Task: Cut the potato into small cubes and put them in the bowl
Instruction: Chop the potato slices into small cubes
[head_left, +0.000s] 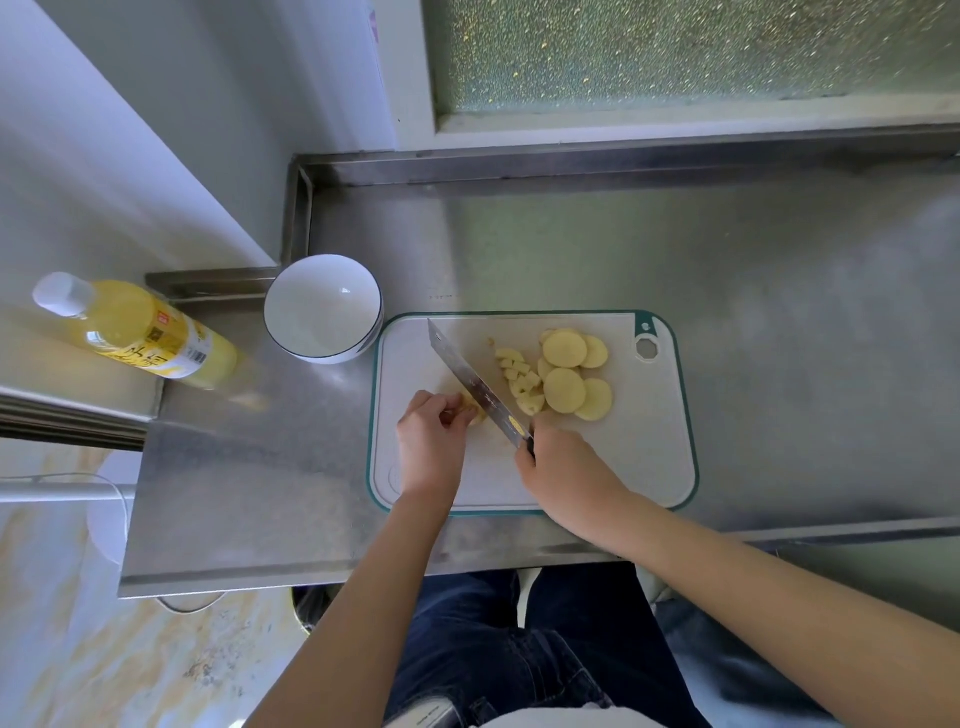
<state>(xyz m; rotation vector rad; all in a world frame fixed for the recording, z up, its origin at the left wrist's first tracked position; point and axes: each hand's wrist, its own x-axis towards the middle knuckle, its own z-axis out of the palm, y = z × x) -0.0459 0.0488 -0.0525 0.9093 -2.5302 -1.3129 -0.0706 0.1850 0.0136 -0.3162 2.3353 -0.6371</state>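
Note:
A white cutting board (613, 462) with a green rim lies on the steel counter. On it lie several round potato slices (571, 374) and a small heap of potato cubes (519, 382) to their left. My right hand (561, 467) grips the handle of a cleaver (470, 382), whose blade points up and left across the board. My left hand (431, 434) pinches a potato piece (475, 413) against the left side of the blade with curled fingers. A white bowl (322, 312) with a dark rim line stands just off the board's top left corner, with nothing in it.
A bottle of yellow liquid (140, 332) with a white cap stands on a ledge left of the bowl. The steel counter (779, 312) stretches right and back to a raised lip under a frosted window. My legs in dark jeans (519, 649) are under the counter's front edge.

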